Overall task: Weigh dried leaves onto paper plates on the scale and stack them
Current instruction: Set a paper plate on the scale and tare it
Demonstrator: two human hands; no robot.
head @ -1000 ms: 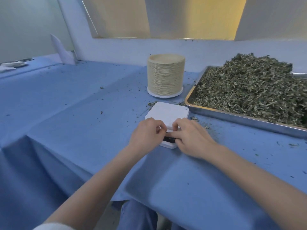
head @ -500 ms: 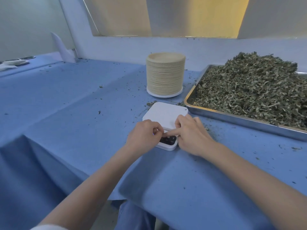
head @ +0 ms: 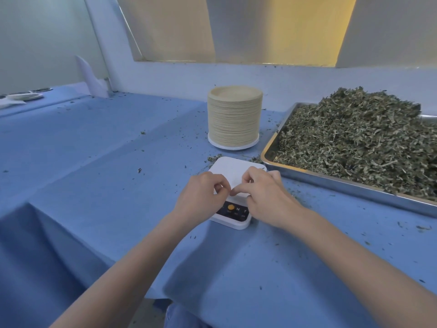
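A small white scale lies on the blue cloth, its platform bare. Its dark control panel with an orange button shows at the near edge. My left hand and my right hand hover over the scale's near half. Both have curled fingers, and their fingertips meet above the platform. I see nothing held between them. A tall stack of tan paper plates stands behind the scale. Dried green leaves are heaped in a metal tray to the right.
Leaf crumbs are scattered over the blue table cloth, mostly around the scale and the tray. The table's front edge drops off just below my forearms. A wall with a window ledge runs behind the plates. White items lie far left.
Both hands have lifted off the scale's control panel and moved slightly back over the platform. The panel with its orange button is now uncovered.
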